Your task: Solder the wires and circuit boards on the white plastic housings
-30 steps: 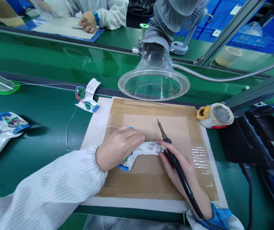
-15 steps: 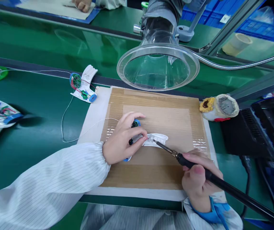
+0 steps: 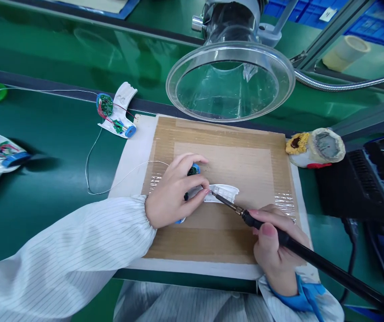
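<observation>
My left hand [image 3: 175, 192] grips a curved white plastic housing [image 3: 222, 193], and its fingers hide most of the blue-capped end. A dark cylindrical part [image 3: 192, 192] shows between my fingers. My right hand [image 3: 275, 241] holds a black soldering iron [image 3: 262, 226] like a pen. Its metal tip [image 3: 224, 201] reaches the housing right next to my left fingertips. A thin silver wire [image 3: 128, 178] runs from under my left hand across the brown cardboard work mat [image 3: 222, 165].
A clear plastic fume hood [image 3: 230, 85] hangs above the mat. Two more white housings with green circuit boards [image 3: 116, 112] lie on the green bench at left. A tip-cleaning holder [image 3: 314, 147] and a black soldering station [image 3: 356, 179] stand at right.
The iron has swung from pointing upward to reaching left, with its tip now at the housing. My left hand has turned the housing, and the view has shifted slightly.
</observation>
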`<state>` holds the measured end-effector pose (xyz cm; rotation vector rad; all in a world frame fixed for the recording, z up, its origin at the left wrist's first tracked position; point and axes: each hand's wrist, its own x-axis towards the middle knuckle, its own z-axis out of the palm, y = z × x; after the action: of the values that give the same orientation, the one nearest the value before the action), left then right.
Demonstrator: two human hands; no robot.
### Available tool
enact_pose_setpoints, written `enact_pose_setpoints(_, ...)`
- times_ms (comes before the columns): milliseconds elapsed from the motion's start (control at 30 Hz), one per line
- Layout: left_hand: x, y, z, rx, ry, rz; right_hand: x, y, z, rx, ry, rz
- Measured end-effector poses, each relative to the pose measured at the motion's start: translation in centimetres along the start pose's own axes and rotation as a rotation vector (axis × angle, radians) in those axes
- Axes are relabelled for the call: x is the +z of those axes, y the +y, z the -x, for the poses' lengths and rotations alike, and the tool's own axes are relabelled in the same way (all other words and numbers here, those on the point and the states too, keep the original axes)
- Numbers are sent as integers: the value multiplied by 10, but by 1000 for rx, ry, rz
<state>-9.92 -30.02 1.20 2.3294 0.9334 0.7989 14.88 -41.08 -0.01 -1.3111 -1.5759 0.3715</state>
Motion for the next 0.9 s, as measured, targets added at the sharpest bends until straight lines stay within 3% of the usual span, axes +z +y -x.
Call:
enact_pose_setpoints(133, 1, 0, 0, 1, -5, 5, -1, 0, 1, -49, 124, 22)
enact_pose_setpoints(200, 0, 0, 0, 1, -4, 8, 1, 0, 0, 3, 139, 26)
enact_pose_setpoints(300, 0, 1, 0, -4, 1, 8, 10, 1, -6, 50, 52, 105)
enact_pose_setpoints(500, -2, 3, 4, -3, -8, 2, 25, 6, -18, -99, -167, 177)
enact_pose_setpoints(767, -1, 4, 3, -7, -2, -11, 24, 7, -19, -133, -175, 161)
enact_pose_setpoints(900, -13, 3, 0, 107, -40, -119, 25, 8, -19, -141, -167, 174)
